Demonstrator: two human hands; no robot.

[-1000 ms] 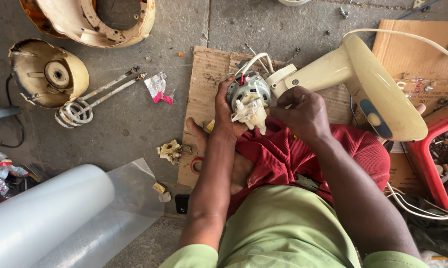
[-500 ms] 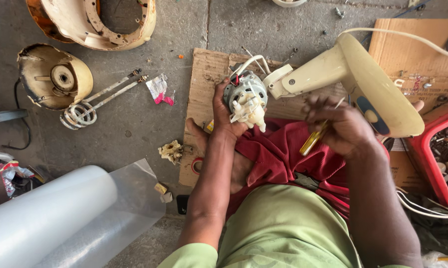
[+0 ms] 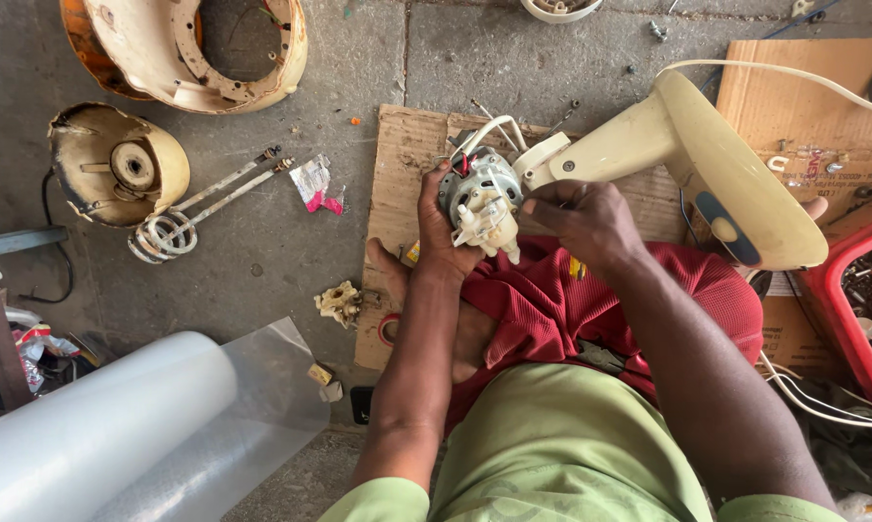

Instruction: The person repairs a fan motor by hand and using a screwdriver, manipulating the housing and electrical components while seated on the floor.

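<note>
I've got the fan motor [image 3: 481,200] gripped in my left hand [image 3: 439,237], fingers wrapped round its left side, held up over my lap and the cardboard sheet [image 3: 397,184], its shaft end pointing down toward me. My right hand [image 3: 583,220] sits just right of it, fingertips pinched together at the motor's right edge where it meets the cream fan stand [image 3: 706,164]; can't tell if they pinch anything. Stand's long axis runs off up-right, so right hand is nearer the joint.

Red crate [image 3: 866,309]: cut off by the right edge.
Plastic roll [image 3: 88,435]: cut at the lower left corner.
Right hand [image 3: 586,220] fingertips: hidden against the motor [image 3: 479,198].
</note>
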